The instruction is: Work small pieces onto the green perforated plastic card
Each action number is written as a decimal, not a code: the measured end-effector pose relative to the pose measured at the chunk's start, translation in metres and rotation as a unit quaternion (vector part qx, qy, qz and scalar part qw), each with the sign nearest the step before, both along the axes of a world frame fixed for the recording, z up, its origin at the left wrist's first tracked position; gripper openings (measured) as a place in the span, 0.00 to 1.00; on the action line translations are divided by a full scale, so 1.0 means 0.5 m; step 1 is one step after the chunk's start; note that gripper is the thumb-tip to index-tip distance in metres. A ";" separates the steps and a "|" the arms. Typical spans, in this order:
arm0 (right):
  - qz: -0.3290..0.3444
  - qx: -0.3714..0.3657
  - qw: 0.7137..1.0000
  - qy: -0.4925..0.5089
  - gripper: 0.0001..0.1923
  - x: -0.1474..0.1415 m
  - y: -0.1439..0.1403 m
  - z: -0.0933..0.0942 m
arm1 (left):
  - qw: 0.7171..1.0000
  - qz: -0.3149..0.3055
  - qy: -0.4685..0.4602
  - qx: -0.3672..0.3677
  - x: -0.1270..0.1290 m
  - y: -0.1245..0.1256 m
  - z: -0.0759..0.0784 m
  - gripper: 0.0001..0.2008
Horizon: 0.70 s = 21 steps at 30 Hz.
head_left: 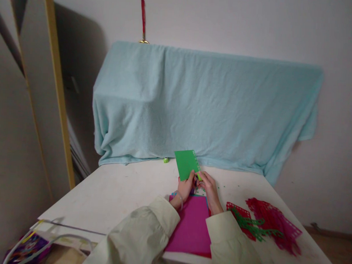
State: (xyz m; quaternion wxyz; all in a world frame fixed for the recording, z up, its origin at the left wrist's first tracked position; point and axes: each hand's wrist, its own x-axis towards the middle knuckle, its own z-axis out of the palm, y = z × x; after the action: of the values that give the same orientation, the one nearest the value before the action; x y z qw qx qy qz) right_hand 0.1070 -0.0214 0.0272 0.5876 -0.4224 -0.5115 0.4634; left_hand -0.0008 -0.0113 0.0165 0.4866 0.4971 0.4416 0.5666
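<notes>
Green card (186, 163), one sheet, stands tilted above the middle of the bench (117, 191), held at its lower edge between both hands; a row of small punched holes runs down its right edge.

Starting at the far left, one clear plastic bag (34, 240) with colourful contents sits off the bench's near-left corner. On the bench's far side, just before the cloth, lies one small green object (166, 160), too small to tell what it is.

The left hand (187, 187) is closed on the card's lower left edge, fingers curled over it, with one bracelet (179, 197) at the wrist. The right hand (208, 184) is clenched just beside it, pinching the card's lower right corner; something small and light green shows between its fingers, though what it is cannot be told. Both arms wear pale cream sleeves (142, 231).

Under the forearms lies one magenta sheet (191, 226), flat on the bench, with edges of a blue and a red sheet peeking out beneath it. Tiny green scraps (220, 187) dot the bench just right of the hands.

Farther right lies one loose pile of lattice-cut paper strips (265, 223), mostly red with a few green ones mixed in; their count cannot be told.

Behind everything, one light blue cloth (206, 106) drapes over a wide shape against the wall, and one red ribbon (143, 15) hangs above it.
</notes>
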 end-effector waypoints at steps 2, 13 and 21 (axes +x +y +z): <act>-0.009 0.001 1.000 -0.004 0.18 0.001 0.001 0.000 | 1.000 0.007 0.003 -0.002 0.001 0.003 -0.006 0.25; -0.066 0.023 0.998 0.002 0.18 0.010 0.008 -0.013 | 0.997 0.033 -0.054 0.041 0.008 0.012 -0.026 0.20; -0.119 0.034 0.992 0.023 0.17 0.016 0.007 -0.012 | 0.999 0.007 0.005 0.052 0.003 0.015 -0.028 0.23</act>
State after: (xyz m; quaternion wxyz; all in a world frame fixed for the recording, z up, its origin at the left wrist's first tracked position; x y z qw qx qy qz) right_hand 0.1149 -0.0179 0.0212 0.6637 -0.4494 -0.4595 0.3826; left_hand 0.0008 -0.0038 0.0025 0.4540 0.5213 0.4172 0.5899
